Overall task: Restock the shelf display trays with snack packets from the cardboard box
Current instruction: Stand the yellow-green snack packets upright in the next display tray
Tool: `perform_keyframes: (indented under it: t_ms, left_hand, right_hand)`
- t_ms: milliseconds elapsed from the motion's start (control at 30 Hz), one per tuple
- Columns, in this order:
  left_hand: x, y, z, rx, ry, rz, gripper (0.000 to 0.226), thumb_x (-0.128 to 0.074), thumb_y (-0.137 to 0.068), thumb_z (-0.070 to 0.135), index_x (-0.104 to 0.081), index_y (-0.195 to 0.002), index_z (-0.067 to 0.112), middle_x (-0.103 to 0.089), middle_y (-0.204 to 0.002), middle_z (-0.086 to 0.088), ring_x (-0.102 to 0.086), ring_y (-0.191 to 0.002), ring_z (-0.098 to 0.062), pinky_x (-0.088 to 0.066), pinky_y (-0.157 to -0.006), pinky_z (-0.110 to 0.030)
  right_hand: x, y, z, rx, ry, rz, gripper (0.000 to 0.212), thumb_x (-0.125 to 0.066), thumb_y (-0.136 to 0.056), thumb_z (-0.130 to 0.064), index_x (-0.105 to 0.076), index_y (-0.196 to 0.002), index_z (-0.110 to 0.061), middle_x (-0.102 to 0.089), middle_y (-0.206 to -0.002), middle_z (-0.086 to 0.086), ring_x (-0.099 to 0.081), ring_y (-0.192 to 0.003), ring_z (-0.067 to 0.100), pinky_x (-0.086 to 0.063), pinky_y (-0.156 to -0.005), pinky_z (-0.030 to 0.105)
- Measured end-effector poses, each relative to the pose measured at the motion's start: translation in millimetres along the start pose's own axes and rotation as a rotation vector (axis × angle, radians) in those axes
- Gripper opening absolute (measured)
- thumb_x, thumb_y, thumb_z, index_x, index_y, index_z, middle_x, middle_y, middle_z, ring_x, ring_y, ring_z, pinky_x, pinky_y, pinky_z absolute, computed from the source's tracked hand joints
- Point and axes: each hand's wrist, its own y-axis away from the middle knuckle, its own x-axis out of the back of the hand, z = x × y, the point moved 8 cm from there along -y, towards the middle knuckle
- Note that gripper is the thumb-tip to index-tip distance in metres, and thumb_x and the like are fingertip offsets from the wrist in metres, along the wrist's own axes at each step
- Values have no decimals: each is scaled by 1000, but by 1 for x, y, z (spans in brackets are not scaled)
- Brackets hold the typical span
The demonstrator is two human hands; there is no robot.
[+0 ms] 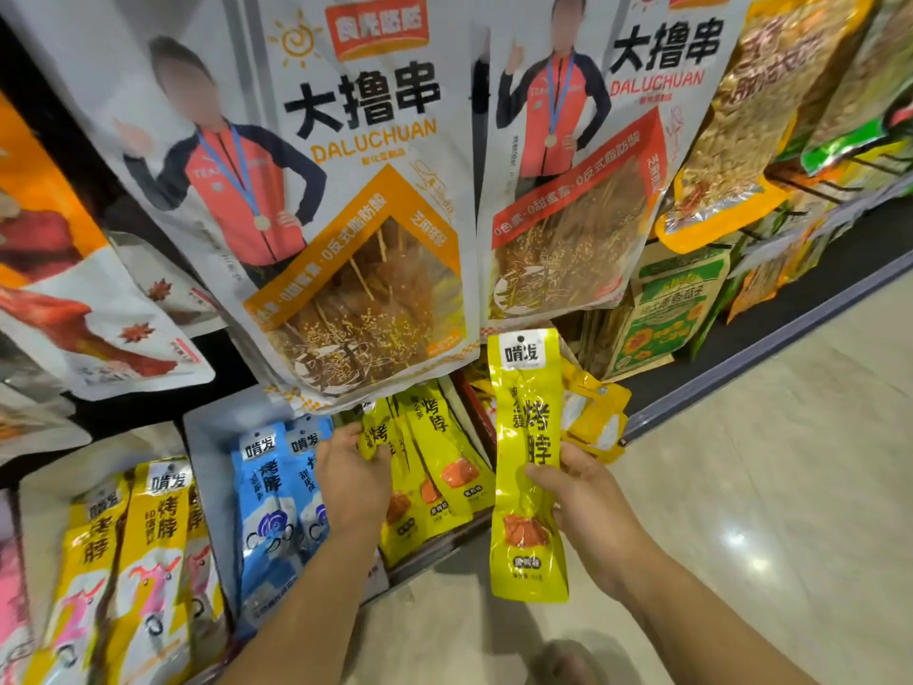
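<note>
My right hand [580,491] grips a long yellow-green snack packet [528,467] upright in front of the shelf, thumb across its middle. My left hand [353,479] reaches into the display tray [435,553] of matching yellow-green packets [435,467], its fingers curled round the top of one packet at the tray's left side. The tray holds several of these packets leaning in a row. No cardboard box is in view.
Blue packets [269,501] and yellow packets [153,546] fill the trays to the left. Large white hanging bags [355,200] overhang the trays from above. Small yellow packets [595,417] lie right of the tray. Bare floor tiles [766,487] stretch to the right.
</note>
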Motion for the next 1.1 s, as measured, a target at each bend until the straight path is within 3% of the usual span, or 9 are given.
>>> perform_keyframes:
  t_ms: [167, 233, 400, 433, 533, 633, 833, 967, 1100]
  left_hand:
    - [17, 3, -34, 74, -11, -45, 61, -68, -92, 21, -42, -147, 14, -52, -138, -10, -62, -105, -33, -54, -75, -41]
    - [16, 6, -43, 52, -10, -81, 53, -61, -96, 19, -46, -147, 16, -60, -134, -12, -63, -107, -33, -55, -81, -43]
    - [12, 2, -54, 81, 50, -132, 43, -58, -97, 19, -55, -139, 24, -70, -121, -6, -68, -92, -32, -59, -72, -42]
    - [12, 0, -55, 85, 54, -145, 42, -58, -96, 19, -55, -138, 25, -70, -121, -5, -68, -93, -31, -58, -71, -40]
    - [12, -5, -59, 77, 75, -171, 39, -65, -93, 18, -60, -131, 24, -69, -124, 0, -66, -100, -25, -54, -75, -32]
    - [12, -8, -65, 96, 117, -191, 38, -71, -89, 21, -62, -125, 27, -71, -111, 3, -66, -93, -18, -56, -83, -35]
    - [9, -14, -77, 112, 225, -218, 35, -74, -87, 18, -63, -117, 32, -72, -102, 5, -70, -84, -14, -60, -74, -39]
    - [7, -13, -82, 164, 307, -206, 38, -77, -84, 12, -65, -113, 34, -70, -98, 6, -69, -84, -17, -60, -73, -51]
    - [8, -11, -79, 172, 320, -172, 41, -82, -73, 21, -66, -98, 50, -72, -90, 9, -68, -80, -23, -59, -74, -53]
  right_hand:
    - [-33, -12, 32, -132, 48, -4, 25, -61, -94, -9, -74, -111, -22, -78, -105, 1, -73, -102, 27, -57, -93, 50]
    - [-49, -20, 38, -158, 121, -44, 23, -64, -91, -10, -74, -108, -21, -78, -102, 1, -74, -99, 27, -56, -95, 54]
    - [-90, -45, 35, -142, 309, -108, 11, -68, -94, -13, -69, -100, -22, -76, -102, 0, -70, -93, 17, -57, -84, 34]
    - [-99, -51, 33, -140, 358, -117, 14, -69, -94, -16, -68, -107, -20, -74, -109, 1, -69, -99, 19, -57, -86, 35]
    - [-123, -74, 31, -151, 489, -120, 69, -75, -90, -28, -44, -148, -9, -51, -148, 7, -52, -133, 27, -44, -111, 39]
    - [-144, -95, 26, -105, 549, -148, 73, -75, -91, -28, -40, -152, -9, -45, -154, 6, -48, -137, 25, -42, -110, 34]
    - [-153, -118, 53, -117, 695, -148, 68, -81, -86, -24, -49, -145, -10, -58, -139, 7, -57, -119, 19, -44, -101, 26]
    - [-157, -117, 55, -45, 847, -92, 67, -80, -85, -34, -52, -143, -14, -56, -94, -10, -58, -98, 15, -48, -87, 25]
    - [-164, -107, 44, 39, 976, -56, 64, -75, -89, -40, -48, -143, -19, -47, -78, -18, -58, -90, 15, -52, -83, 29]
